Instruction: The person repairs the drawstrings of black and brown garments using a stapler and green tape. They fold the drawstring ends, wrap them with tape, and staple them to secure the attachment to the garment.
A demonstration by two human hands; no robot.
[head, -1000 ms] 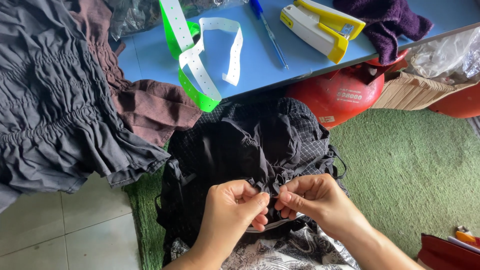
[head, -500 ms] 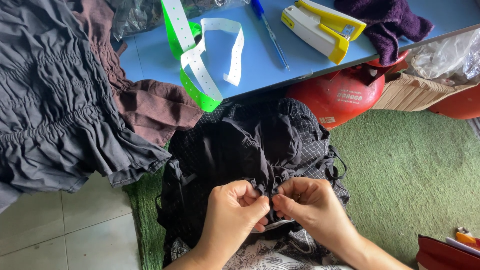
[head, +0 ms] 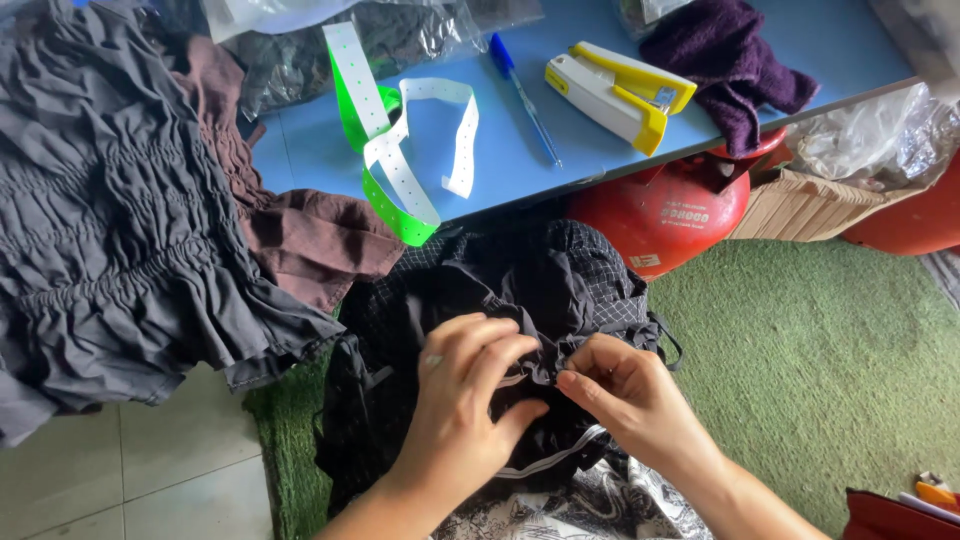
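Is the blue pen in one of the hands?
No, the pen lies on the blue table, while both hands pinch the black garment.

Your left grip [head: 465, 400] and right grip [head: 630, 395] meet on the checked garment [head: 560, 285], which lies on the rug [head: 830, 350]. Beyond them on the surface [head: 500, 150] lie the paper strips [head: 400, 150], then the pen [head: 525, 95] and stapler [head: 615, 90] to the right. The pleated garment [head: 110, 230] drapes off to the left of your left grip.
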